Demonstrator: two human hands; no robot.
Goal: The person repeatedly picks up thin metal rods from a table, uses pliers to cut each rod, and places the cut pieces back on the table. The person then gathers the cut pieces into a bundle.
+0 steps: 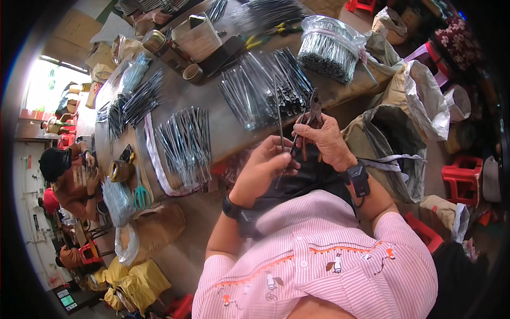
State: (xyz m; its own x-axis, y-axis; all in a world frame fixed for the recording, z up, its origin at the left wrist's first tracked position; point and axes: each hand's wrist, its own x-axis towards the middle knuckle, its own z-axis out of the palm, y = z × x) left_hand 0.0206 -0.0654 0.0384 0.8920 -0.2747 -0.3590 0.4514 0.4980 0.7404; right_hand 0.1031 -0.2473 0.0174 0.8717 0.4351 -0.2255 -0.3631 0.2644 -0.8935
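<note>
My left hand is closed, its thumb and fingers pinching a long thin metal strip that stands up past the table edge. My right hand is wrapped round a pair of pliers, jaws pointing up and away from me. A second slim dark length of metal crosses between the two hands; whether it belongs to the same piece I cannot tell. Both hands are above my lap, close together. Just beyond them on the table lies a wide pile of similar metal strips, partly under clear plastic.
Another row of strips lies to the left, by teal-handled scissors. A plastic-wrapped bundle stands at the table's right edge. Open sacks and a red stool are on my right. A person sits at left.
</note>
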